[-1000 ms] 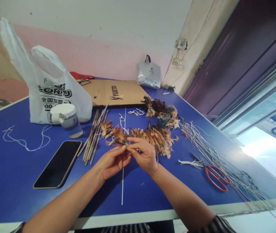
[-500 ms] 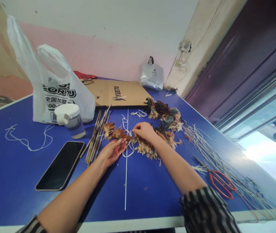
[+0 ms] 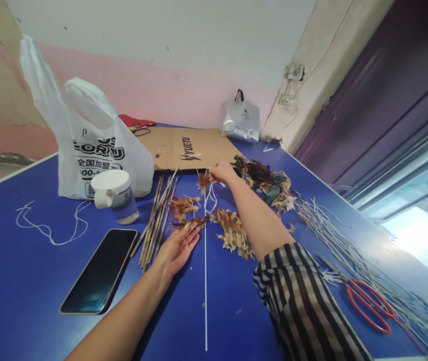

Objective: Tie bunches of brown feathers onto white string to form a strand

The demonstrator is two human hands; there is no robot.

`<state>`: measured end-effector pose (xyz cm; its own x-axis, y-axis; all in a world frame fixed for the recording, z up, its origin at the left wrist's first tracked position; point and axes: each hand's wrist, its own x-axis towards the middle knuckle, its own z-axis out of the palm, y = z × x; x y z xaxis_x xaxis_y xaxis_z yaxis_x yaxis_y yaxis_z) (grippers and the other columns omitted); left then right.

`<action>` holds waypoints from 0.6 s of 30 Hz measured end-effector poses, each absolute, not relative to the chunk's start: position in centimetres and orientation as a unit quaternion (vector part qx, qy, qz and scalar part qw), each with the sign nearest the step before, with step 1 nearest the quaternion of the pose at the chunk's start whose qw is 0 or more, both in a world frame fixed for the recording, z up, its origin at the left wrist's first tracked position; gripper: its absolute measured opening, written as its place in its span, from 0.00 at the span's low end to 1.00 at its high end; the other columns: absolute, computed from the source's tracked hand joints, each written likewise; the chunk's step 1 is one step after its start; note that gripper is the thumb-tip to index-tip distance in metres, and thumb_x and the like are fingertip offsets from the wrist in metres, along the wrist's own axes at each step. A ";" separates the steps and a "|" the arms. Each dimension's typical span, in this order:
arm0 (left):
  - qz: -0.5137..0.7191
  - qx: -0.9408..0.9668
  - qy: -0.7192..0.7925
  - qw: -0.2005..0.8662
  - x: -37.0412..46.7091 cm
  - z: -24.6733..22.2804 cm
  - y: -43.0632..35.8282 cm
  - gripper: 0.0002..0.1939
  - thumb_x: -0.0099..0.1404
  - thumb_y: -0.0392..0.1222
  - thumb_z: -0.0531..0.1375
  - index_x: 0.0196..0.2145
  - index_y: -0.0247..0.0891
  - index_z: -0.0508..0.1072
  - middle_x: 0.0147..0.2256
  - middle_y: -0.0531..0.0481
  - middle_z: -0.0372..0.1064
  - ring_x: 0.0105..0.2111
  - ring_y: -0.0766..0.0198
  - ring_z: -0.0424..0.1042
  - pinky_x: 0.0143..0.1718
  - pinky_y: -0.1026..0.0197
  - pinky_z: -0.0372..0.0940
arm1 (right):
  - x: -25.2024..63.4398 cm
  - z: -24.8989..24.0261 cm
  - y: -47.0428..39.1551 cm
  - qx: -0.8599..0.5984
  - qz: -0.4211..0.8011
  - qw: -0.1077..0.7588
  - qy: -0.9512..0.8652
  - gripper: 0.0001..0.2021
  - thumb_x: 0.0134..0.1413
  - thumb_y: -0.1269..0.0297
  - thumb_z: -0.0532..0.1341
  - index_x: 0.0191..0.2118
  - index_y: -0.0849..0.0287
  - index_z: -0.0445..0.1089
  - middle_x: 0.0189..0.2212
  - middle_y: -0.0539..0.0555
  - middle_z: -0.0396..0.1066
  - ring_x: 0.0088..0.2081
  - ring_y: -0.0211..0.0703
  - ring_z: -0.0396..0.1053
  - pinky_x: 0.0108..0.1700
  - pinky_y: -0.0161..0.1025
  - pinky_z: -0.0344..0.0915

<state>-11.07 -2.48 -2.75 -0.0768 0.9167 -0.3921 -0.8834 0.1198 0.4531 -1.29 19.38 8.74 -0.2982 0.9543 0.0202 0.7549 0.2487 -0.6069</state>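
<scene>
My left hand [image 3: 179, 245] lies palm partly up on the table, thumb and fingertips closed on a brown feather [image 3: 198, 220]. Farther out, my right hand [image 3: 223, 173] is raised in a pinch on a white string [image 3: 210, 199], which runs down toward my left fingertips. A reddish-brown feather tuft [image 3: 203, 181] shows right at the right fingertips; whether it is held too is unclear. Loose brown feathers [image 3: 183, 205] lie just beyond my left hand. Below my right forearm sits a row of tan feathers [image 3: 232, 230], partly covered by the arm.
Thin sticks [image 3: 157, 220], a phone [image 3: 99, 271], a lidded cup [image 3: 118, 198] and a white plastic bag [image 3: 104, 150] occupy the left. Dark feather bundles [image 3: 264, 178], long cords [image 3: 334, 240] and red-handled scissors [image 3: 370, 303] are on the right. Flat cardboard [image 3: 194, 145] lies behind.
My right hand has moved away from my left, up and toward the cardboard, drawing the string out. My left hand stays near the same spot. The camera view has shifted slightly.
</scene>
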 end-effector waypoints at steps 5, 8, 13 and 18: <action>0.658 0.030 0.317 0.682 -11.1 -2.6 -2.6 0.02 0.57 0.29 0.59 0.30 0.31 0.72 0.40 0.38 0.72 0.45 0.55 0.70 0.47 0.53 0.64 | -1.5 12.4 20.9 -0.530 0.323 0.320 -0.716 0.06 0.49 0.66 0.59 0.28 0.64 0.64 0.19 0.53 0.69 0.18 0.33 0.67 0.21 0.28 0.63; 0.659 0.032 0.311 0.684 -11.2 -2.5 -2.7 0.03 0.57 0.29 0.59 0.30 0.31 0.72 0.41 0.38 0.72 0.45 0.55 0.70 0.47 0.52 0.64 | -1.6 13.2 20.4 -0.507 0.354 0.348 -0.705 0.06 0.49 0.67 0.59 0.26 0.63 0.63 0.17 0.51 0.66 0.16 0.31 0.64 0.20 0.28 0.62; 0.659 0.043 0.291 0.692 -11.0 -2.2 -2.9 0.03 0.57 0.28 0.59 0.29 0.31 0.72 0.40 0.39 0.72 0.43 0.57 0.71 0.45 0.55 0.66 | -0.3 13.3 18.6 -0.416 0.482 0.328 -0.698 0.07 0.45 0.66 0.63 0.26 0.63 0.65 0.15 0.46 0.61 0.14 0.27 0.56 0.18 0.28 0.56; 0.664 0.051 0.296 0.685 -11.0 -2.1 -3.1 0.04 0.58 0.27 0.58 0.30 0.30 0.73 0.34 0.42 0.73 0.35 0.63 0.73 0.35 0.64 0.69 | 0.4 12.8 17.8 -0.364 0.571 0.245 -0.694 0.11 0.42 0.62 0.66 0.32 0.62 0.68 0.14 0.43 0.57 0.13 0.26 0.49 0.15 0.27 0.49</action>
